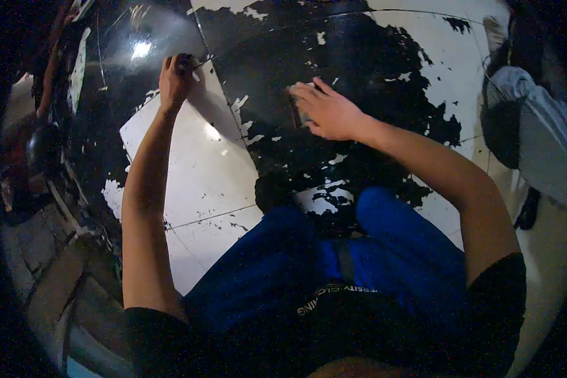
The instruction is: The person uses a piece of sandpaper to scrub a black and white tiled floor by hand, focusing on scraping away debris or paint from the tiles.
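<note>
My left hand (175, 82) is closed around a dark, rounded handle (183, 63). A thin tip sticks out from it to the right, above the edge of a white floor tile; the tool's exact kind does not show. Farther right, my right hand (334, 114) is low over the floor, its fingers bent over a flat, dark piece with a straight edge (297, 114). My palm and fingers hide most of that piece. Beneath both hands, the white-tiled floor (201, 167) carries a patchy black coating (359, 60) with ragged, flaked edges.
My knees in blue trousers (397, 220) are bent near the front. At the right stands a grey, cloth-draped object (535, 120) with a dark item below it. Dark, cluttered objects (44, 148) line the left side. A glossy black surface (132, 38) reflects light at the far left.
</note>
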Action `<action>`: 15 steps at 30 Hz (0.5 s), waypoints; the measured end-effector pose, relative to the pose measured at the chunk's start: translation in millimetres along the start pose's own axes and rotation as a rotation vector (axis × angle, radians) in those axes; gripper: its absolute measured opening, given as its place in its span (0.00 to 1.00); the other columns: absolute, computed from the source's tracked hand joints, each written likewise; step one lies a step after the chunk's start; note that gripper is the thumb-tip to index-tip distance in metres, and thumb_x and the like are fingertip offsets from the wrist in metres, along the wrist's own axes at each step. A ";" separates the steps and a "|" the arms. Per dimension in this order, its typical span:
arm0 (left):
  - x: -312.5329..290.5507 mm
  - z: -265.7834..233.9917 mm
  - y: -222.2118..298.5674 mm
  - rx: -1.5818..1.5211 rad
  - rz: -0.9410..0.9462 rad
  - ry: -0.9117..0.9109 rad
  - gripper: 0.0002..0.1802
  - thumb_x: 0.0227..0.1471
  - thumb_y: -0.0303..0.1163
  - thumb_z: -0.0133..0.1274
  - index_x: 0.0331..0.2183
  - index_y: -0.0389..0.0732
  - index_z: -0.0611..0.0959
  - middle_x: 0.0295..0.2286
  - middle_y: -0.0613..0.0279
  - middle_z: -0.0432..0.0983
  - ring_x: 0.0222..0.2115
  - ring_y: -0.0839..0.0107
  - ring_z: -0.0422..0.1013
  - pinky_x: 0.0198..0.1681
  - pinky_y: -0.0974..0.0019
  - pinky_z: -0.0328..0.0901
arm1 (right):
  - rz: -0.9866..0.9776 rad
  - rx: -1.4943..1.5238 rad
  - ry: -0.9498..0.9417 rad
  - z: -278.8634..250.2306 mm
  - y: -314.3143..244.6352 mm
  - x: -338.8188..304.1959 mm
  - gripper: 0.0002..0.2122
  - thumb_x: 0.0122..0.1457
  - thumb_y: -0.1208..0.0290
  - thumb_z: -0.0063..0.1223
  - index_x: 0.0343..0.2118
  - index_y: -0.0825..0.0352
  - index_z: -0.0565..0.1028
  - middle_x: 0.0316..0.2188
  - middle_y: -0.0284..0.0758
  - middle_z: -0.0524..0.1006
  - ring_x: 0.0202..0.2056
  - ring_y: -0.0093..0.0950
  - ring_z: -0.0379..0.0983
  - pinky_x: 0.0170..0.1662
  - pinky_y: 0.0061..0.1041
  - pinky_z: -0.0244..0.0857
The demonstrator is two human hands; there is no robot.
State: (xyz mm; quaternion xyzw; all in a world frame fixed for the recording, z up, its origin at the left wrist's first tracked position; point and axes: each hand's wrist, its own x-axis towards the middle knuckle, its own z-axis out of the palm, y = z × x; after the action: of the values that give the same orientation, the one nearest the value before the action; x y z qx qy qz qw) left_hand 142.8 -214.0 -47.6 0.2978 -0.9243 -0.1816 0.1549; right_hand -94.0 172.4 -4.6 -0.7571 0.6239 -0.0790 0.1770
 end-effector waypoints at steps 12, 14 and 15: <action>-16.0 -11.0 6.7 -0.001 0.188 -0.133 0.20 0.54 0.23 0.54 0.49 0.40 0.83 0.43 0.51 0.78 0.45 0.49 0.74 0.50 0.55 0.68 | 0.474 -0.243 0.227 0.3 85.7 -77.1 0.32 0.58 0.63 0.53 0.61 0.79 0.64 0.70 0.51 0.55 0.71 0.49 0.49 0.72 0.53 0.43; -15.6 -12.7 8.6 0.055 0.234 -0.128 0.18 0.55 0.22 0.53 0.48 0.39 0.84 0.42 0.52 0.78 0.44 0.50 0.74 0.49 0.55 0.68 | 0.611 -0.283 0.253 10.1 64.8 -58.7 0.32 0.58 0.63 0.52 0.61 0.80 0.63 0.69 0.52 0.55 0.71 0.51 0.49 0.72 0.54 0.43; -14.7 -10.9 7.5 0.067 0.250 -0.115 0.17 0.55 0.22 0.53 0.47 0.39 0.83 0.42 0.52 0.78 0.44 0.50 0.74 0.48 0.54 0.68 | 0.682 -0.306 0.266 12.9 58.6 -50.4 0.32 0.58 0.63 0.52 0.61 0.80 0.63 0.69 0.53 0.55 0.71 0.52 0.48 0.72 0.54 0.43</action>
State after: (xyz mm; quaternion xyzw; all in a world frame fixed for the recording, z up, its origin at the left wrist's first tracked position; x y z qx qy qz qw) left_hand 154.7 -202.1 -37.3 0.1743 -0.9671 -0.1466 0.1129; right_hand -153.9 214.2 -32.9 -0.5072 0.8616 -0.0191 -0.0043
